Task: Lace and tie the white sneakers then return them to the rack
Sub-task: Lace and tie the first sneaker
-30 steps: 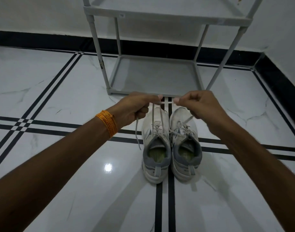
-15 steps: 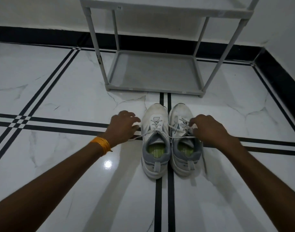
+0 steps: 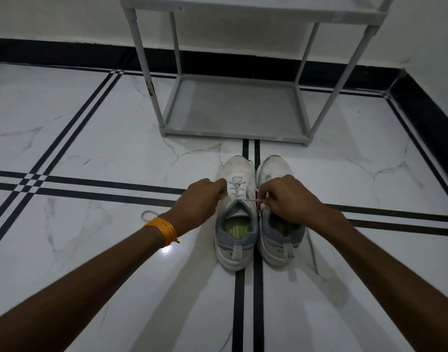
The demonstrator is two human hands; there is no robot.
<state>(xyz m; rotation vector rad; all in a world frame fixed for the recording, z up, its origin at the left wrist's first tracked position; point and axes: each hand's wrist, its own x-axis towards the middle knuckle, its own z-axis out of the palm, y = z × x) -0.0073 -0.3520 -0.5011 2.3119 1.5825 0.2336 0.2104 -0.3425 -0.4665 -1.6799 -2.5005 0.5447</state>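
Observation:
Two white sneakers with grey collars stand side by side on the floor, toes toward the rack. The left sneaker (image 3: pixel 237 219) has its lace criss-crossed through the eyelets. My left hand (image 3: pixel 201 203) pinches one lace end at that shoe's left side. My right hand (image 3: pixel 287 198) pinches the other end, pulled taut across the tongue, and covers the top of the right sneaker (image 3: pixel 278 240). A loose loop of lace (image 3: pixel 148 215) lies on the floor beyond my left wrist.
A grey shoe rack (image 3: pixel 230 107) stands just beyond the toes, its bottom shelf bare and an upper shelf at the top edge. White marble floor with black inlay lines surrounds the shoes. A wall with black skirting runs behind and to the right.
My hands came down from holding the lace ends raised above the shoes. They now pull the ends sideways at the left sneaker's top eyelets, closer to the shoe than half a second ago.

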